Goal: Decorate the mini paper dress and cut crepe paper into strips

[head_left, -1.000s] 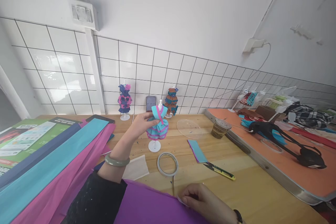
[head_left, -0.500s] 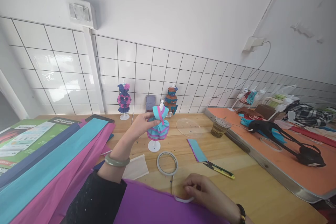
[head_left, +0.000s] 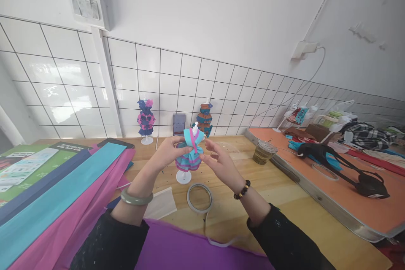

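A small white dress form stands on a round base (head_left: 183,177) and wears a turquoise dress (head_left: 189,161) with pink-purple trim and a strap crossing the chest. My left hand (head_left: 168,152) is closed on the left side of the bodice, thumb in front. At the dress's right side is my right hand (head_left: 223,164), fingers apart, the thumb tip at the waist. Whether it pinches any fabric is hard to see. In front of the base lies a roll of narrow white tape (head_left: 200,198), its loose tail (head_left: 221,244) reaching over purple fabric (head_left: 177,247).
Two dressed forms, one navy and pink (head_left: 146,119), one brown and teal (head_left: 204,120), stand by the tiled wall. A small clock-like display (head_left: 179,124) sits between them. Folded fabric strips (head_left: 72,181) lie left. A lidded cup (head_left: 264,152) stands beside the orange-topped case (head_left: 348,202).
My right hand has risen from the tape's tail to the dress's right side. It now covers the turquoise fabric piece and the thread snips. My left hand keeps its hold.
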